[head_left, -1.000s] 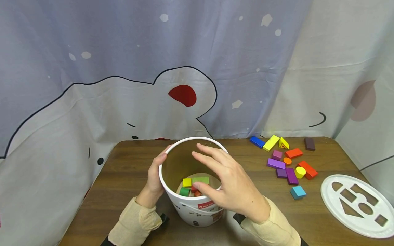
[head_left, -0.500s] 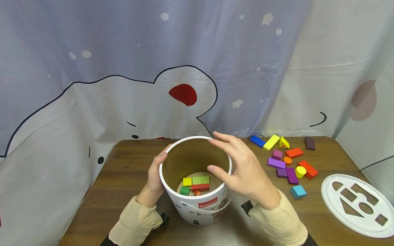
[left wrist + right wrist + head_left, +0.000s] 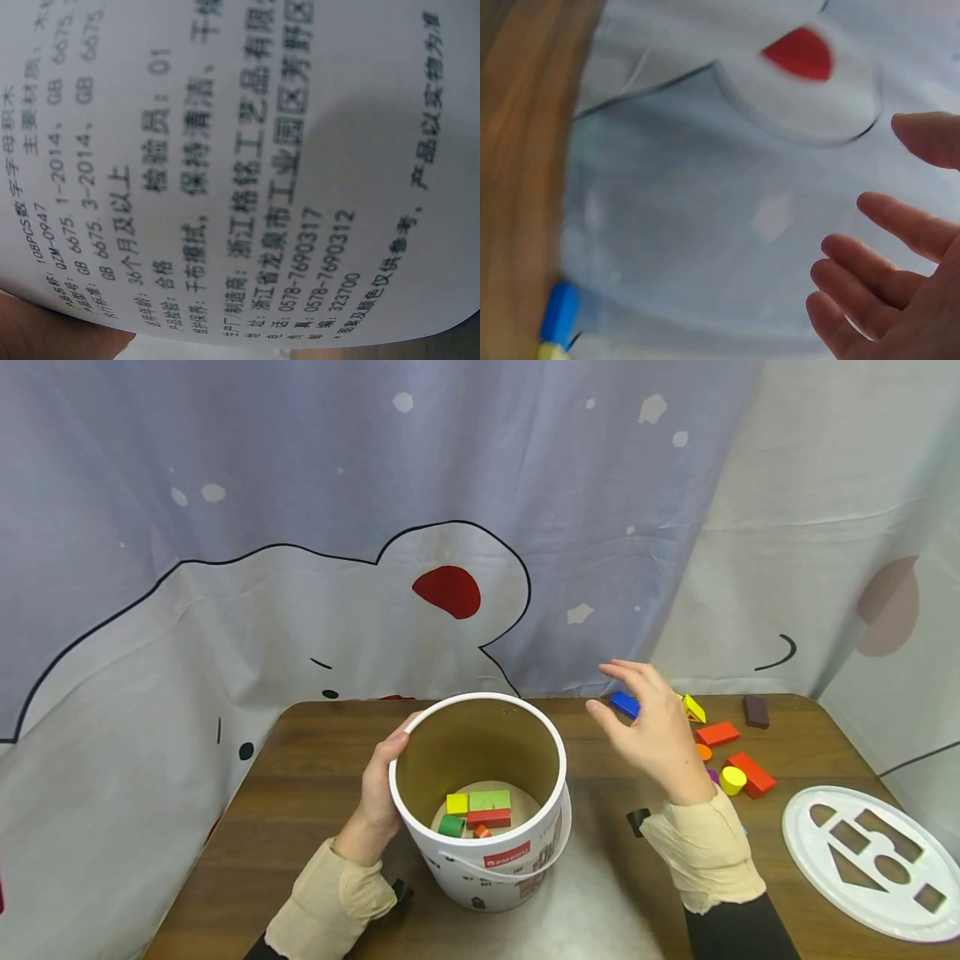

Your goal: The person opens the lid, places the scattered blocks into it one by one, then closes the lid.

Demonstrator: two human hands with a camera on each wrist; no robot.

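Head view: even, moderately bright, mostly sharp, with whitish glare on the counter (image 3: 585, 902) just beside the bucket (image 3: 491, 893), soft shadows near its base and a shaded interior. Left wrist is dim and greyish, print (image 3: 289, 187) soft and smeared toward the top, broad faint shadow at right. Right wrist has curtain (image 3: 682, 195) and blue block (image 3: 559, 315) blurred, right hand (image 3: 915, 300) fairly crisp, top right corner palest.

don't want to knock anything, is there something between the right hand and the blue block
Nothing visible stands between the right hand and the blue block: the right wrist view shows only curtain behind the gap.
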